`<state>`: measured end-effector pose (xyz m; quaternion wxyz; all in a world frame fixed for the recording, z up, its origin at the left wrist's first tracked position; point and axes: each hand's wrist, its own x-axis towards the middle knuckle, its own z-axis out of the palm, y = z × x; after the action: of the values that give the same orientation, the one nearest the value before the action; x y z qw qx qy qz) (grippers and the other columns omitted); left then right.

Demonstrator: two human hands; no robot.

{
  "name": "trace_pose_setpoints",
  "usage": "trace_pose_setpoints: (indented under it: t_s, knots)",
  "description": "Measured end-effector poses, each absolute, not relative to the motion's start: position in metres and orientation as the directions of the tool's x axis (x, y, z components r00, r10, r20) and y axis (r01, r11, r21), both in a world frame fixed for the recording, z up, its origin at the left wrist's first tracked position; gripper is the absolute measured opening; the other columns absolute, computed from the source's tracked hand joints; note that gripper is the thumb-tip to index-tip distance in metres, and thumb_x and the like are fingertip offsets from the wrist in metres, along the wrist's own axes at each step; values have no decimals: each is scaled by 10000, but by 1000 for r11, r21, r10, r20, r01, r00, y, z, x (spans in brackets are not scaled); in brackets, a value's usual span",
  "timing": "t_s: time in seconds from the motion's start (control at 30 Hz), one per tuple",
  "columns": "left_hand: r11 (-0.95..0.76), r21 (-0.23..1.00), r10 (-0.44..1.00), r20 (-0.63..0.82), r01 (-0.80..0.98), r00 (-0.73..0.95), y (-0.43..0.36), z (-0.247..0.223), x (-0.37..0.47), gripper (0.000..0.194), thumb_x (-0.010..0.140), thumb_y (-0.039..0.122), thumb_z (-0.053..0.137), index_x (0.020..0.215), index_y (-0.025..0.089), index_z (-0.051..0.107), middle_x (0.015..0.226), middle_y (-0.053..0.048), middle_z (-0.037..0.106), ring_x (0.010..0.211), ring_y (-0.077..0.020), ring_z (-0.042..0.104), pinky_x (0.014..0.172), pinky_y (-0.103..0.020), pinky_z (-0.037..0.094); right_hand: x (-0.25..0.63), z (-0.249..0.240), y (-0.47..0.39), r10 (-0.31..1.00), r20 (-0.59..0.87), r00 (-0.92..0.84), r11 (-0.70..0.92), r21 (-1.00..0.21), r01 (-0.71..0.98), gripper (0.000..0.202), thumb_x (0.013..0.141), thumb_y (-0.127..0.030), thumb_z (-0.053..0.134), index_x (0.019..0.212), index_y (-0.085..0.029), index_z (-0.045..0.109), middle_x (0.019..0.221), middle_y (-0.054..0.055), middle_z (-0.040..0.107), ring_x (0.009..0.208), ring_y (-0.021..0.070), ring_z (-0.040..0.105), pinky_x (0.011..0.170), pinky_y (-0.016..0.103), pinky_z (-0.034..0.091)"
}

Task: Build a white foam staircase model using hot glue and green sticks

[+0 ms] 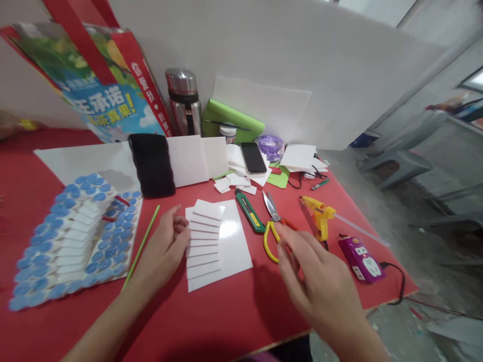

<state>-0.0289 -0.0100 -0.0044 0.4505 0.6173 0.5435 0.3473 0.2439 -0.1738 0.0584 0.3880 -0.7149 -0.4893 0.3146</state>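
Observation:
My left hand (pixel 166 246) rests at the left edge of a stair-like row of overlapping white strips (pixel 204 246). Its fingers are loosely bent and hold nothing visible; the thumb tip is at the strips' edge. The strips lie on a glossy white board (pixel 236 246). My right hand (pixel 315 276) hovers over the table beside a pair of scissors (pixel 270 246) with yellow and orange handles. Its fingers are half curled, thumb and index apart, with the fingertips overlapping the handle area. A green utility knife (pixel 250 212) lies left of the scissors.
A blue-dotted model with white steps (pixel 41 256) stands left, beside a green stick (pixel 141 246). At right are a yellow glue gun (pixel 320 218) and a purple power socket (pixel 362 260) with a cord. A black object (pixel 153 166), phone (pixel 253 158), flask (pixel 184 103) and bag (pixel 109 108) stand behind.

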Motion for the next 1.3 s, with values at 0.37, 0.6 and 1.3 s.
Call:
trace_pose_setpoints:
  t_s: [0.37, 0.6, 1.3]
  knots:
    - [-275, 731, 957, 143, 625, 253, -28, -24, -21, 977, 858, 546, 725, 1646, 199, 264, 1455, -216, 560, 1350, -432, 552, 1138, -617, 427, 270, -8, -126, 917, -140, 373, -365, 83, 927, 262, 1081, -304, 481, 1067, -120, 668, 1085, 157, 666, 733, 232, 732, 554, 311, 409]
    - [-331, 614, 940, 151, 717, 305, -30, -28, -15, 1100, 807, 611, 764, 1662, 210, 200, 1591, -259, 454, 1468, -490, 430, 1177, -690, 342, 277, 4, -97, 916, -199, 350, -347, 52, 937, 241, 1062, -256, 515, 1072, -94, 694, 1079, 162, 692, 822, 243, 728, 615, 319, 399]
    - [-327, 626, 932, 90, 708, 351, -18, -24, -28, 1122, 748, 564, 847, 1647, 201, 282, 1345, -165, 620, 1252, -393, 601, 1073, -584, 486, 287, 14, -84, 906, -235, 352, -367, -19, 930, 252, 1045, -289, 554, 1169, -149, 724, 1072, 126, 670, 822, 219, 683, 670, 302, 387]
